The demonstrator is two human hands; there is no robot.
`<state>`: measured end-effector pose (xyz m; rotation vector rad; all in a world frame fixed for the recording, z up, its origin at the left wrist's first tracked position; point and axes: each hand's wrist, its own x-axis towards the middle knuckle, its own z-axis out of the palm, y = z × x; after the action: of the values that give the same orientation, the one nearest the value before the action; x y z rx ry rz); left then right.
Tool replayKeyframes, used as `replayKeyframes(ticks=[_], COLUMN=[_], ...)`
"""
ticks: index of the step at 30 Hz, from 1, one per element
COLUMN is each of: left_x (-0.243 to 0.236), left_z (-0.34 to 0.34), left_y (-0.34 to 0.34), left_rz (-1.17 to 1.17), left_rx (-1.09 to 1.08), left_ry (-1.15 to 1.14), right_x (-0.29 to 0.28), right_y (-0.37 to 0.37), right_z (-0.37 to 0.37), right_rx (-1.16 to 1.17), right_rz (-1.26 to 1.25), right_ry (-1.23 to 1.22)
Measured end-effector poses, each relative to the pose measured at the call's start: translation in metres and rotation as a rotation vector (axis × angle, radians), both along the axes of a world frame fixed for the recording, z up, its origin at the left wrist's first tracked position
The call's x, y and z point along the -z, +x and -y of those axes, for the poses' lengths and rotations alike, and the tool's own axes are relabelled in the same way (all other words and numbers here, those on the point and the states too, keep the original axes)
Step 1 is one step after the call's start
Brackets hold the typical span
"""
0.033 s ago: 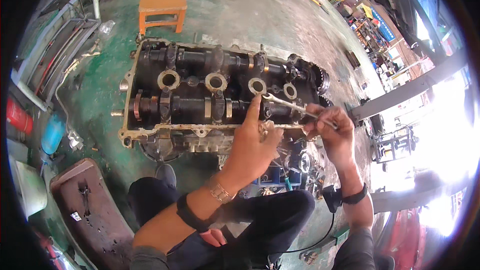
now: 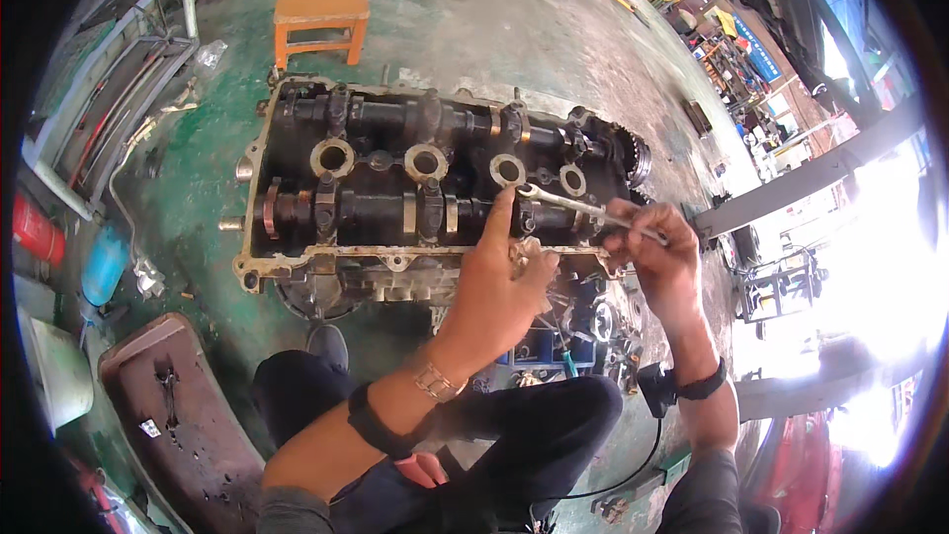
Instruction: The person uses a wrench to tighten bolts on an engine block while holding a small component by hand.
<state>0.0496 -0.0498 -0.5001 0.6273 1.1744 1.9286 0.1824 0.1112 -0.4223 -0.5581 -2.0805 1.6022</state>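
Note:
A long steel wrench [image 2: 568,203] lies slantwise over the right part of an open engine cylinder head [image 2: 386,255] with dark, oily camshafts. My right hand [image 2: 650,242] has its fingers closed round the wrench's handle at the right edge of the engine. The wrench's far head is near a bolt by the third round tube opening [image 2: 508,170]. My left hand [image 2: 506,277] has its index finger stretched up to that head. Its other fingers are curled, with something pale and crumpled beside them; what they hold, if anything, is unclear.
An orange stool [image 2: 321,8] stands beyond the engine. A brown tray [image 2: 138,356] with small metal parts lies at the lower left, near a blue cylinder [image 2: 106,272] and a red one [image 2: 38,229]. Metal racking [image 2: 188,0] is at the left, a grey beam [image 2: 811,183] at the right.
The wrench's handle end has swung slightly away from me, with my right hand shifting a little along with it. My left hand stays nearly in place.

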Motion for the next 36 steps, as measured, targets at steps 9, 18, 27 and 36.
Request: replayKeyframes(ticks=[9, 18, 27, 36], left_x=[-0.001, -0.005, 0.020, 0.003], left_z=[0.001, 0.000, -0.003, 0.005], left_y=[-0.008, 0.000, 0.000, 0.001], left_rz=[-0.001, 0.069, -0.898, -0.093], left_rx=[0.025, -0.038, -0.236, -0.038], left_ry=[0.048, 0.001, -0.210, -0.038], right_x=[-0.010, -0.027, -0.019, -0.024], right_y=[-0.056, -0.156, -0.141, -0.027], right_z=[-0.050, -0.011, 0.067, 0.042], right_rx=[0.120, 0.068, -0.595, -0.320], right_rz=[-0.070, 0.255, -0.046, 0.016], right_ry=[-0.421, 0.140, 1.265, 0.981])
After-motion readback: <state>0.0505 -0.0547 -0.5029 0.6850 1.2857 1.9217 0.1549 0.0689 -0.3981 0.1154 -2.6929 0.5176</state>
